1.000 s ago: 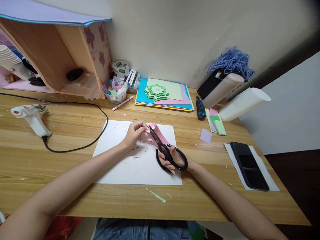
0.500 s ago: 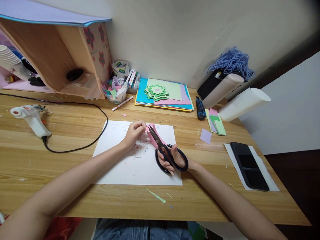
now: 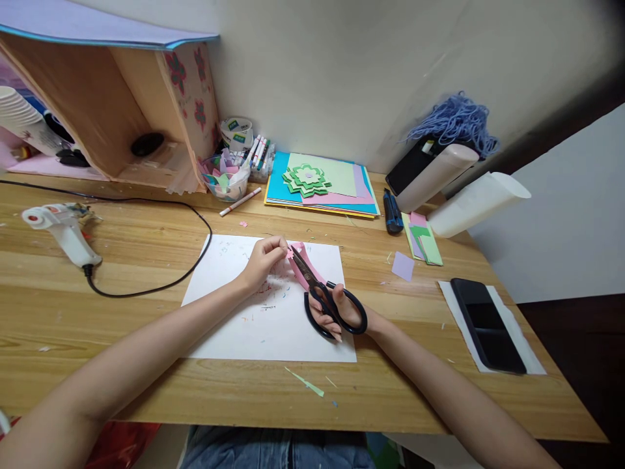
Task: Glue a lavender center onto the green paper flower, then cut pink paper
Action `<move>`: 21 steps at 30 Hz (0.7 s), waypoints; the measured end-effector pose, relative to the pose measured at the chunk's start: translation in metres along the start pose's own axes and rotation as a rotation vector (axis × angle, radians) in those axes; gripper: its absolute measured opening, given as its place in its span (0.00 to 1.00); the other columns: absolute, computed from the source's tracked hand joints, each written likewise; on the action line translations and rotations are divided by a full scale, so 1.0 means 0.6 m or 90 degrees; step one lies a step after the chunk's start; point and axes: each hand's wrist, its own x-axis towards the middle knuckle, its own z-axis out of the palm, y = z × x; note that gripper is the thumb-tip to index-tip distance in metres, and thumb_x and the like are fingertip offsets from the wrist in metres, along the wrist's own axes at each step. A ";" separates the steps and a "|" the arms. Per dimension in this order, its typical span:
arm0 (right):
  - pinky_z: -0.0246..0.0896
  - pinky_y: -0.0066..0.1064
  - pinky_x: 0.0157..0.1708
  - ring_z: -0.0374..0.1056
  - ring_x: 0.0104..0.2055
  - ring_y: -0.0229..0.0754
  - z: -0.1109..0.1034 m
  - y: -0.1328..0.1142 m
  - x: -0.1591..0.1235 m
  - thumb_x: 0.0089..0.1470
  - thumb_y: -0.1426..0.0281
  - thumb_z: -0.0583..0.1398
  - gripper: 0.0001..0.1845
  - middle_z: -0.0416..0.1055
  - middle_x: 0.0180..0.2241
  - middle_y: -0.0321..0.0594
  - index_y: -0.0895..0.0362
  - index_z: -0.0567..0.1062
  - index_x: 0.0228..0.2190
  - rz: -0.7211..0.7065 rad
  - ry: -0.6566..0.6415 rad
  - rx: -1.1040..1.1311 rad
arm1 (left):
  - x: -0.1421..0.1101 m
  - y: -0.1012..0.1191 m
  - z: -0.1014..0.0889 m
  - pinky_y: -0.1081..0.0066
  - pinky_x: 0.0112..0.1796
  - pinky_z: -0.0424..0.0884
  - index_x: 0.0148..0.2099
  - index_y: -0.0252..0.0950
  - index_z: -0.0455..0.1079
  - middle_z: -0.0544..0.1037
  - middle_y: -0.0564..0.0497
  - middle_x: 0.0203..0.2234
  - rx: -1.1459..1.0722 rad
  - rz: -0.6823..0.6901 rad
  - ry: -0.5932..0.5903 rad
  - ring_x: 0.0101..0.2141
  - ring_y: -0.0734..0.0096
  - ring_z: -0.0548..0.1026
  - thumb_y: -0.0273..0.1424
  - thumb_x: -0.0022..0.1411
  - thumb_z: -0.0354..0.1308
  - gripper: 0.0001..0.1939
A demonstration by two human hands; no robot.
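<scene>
My left hand (image 3: pixel 263 259) pinches the end of a pink paper strip (image 3: pixel 303 268) above a white sheet (image 3: pixel 244 326) on the wooden desk (image 3: pixel 122 326). My right hand (image 3: pixel 336 311) grips black-handled scissors (image 3: pixel 317 293), fingers through the loops. The blades point up-left and sit against the pink strip close to my left fingertips. Tiny paper snippets lie scattered on the white sheet under both hands.
A glue gun (image 3: pixel 61 228) with a black cord (image 3: pixel 161 215) lies left. At the back are a bowl of scraps (image 3: pixel 224 182), markers, tape, coloured paper with a green flower (image 3: pixel 307 179), and a blue cutter (image 3: pixel 392 212). A black phone (image 3: pixel 486 322) lies right.
The scissors shifted slightly along the pink strip and the handles moved a little; my left hand kept its pinch in place. The view shifted very slightly.
</scene>
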 end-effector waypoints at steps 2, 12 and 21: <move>0.56 0.21 0.05 0.50 0.08 0.25 0.000 0.000 0.000 0.26 0.35 0.53 0.37 0.57 0.13 0.24 0.57 0.57 0.23 -0.001 0.005 0.003 | 0.000 0.000 0.000 0.74 0.21 0.47 0.21 0.35 0.55 0.55 0.58 0.15 0.000 0.000 0.000 0.19 0.79 0.52 0.30 0.50 0.50 0.09; 0.56 0.21 0.05 0.50 0.08 0.25 0.009 -0.004 -0.003 0.25 0.35 0.53 0.38 0.57 0.13 0.25 0.57 0.58 0.23 -0.014 0.029 -0.010 | 0.000 0.001 0.000 0.74 0.21 0.48 0.20 0.35 0.55 0.56 0.58 0.15 0.010 -0.002 -0.002 0.19 0.78 0.53 0.31 0.48 0.50 0.09; 0.58 0.22 0.06 0.51 0.09 0.26 -0.001 0.003 0.000 0.27 0.36 0.55 0.37 0.58 0.13 0.25 0.57 0.58 0.23 -0.005 0.004 0.030 | -0.003 0.006 0.003 0.74 0.21 0.48 0.20 0.35 0.56 0.56 0.58 0.15 0.017 0.011 -0.001 0.19 0.78 0.52 0.30 0.49 0.51 0.09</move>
